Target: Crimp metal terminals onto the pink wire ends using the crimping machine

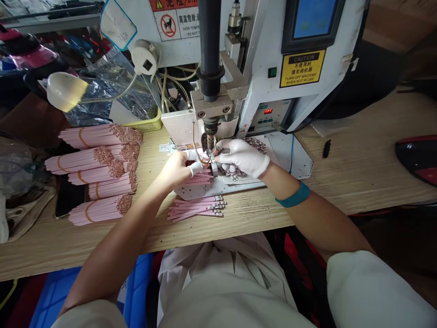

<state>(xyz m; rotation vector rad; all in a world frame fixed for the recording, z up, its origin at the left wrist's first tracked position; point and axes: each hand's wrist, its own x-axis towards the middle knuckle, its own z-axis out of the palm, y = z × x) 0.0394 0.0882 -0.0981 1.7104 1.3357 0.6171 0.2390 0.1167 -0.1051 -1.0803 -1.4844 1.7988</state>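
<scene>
The left hand (177, 169), white cots on its fingers, pinches flat pink strips (200, 180) under the machine's metal press head (210, 130). The white-gloved right hand (242, 158) curls beside them, its grip unclear. Metal-tipped loose strips (195, 209) lie just below; rubber-banded bundles (97, 175) sit left on the wood-grain bench (341, 182).

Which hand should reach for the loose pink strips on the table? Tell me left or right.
Left, probably. The left hand sits closer to the loose pink strips, while the gloved right hand lies farther off, over the small metal pieces.
</scene>
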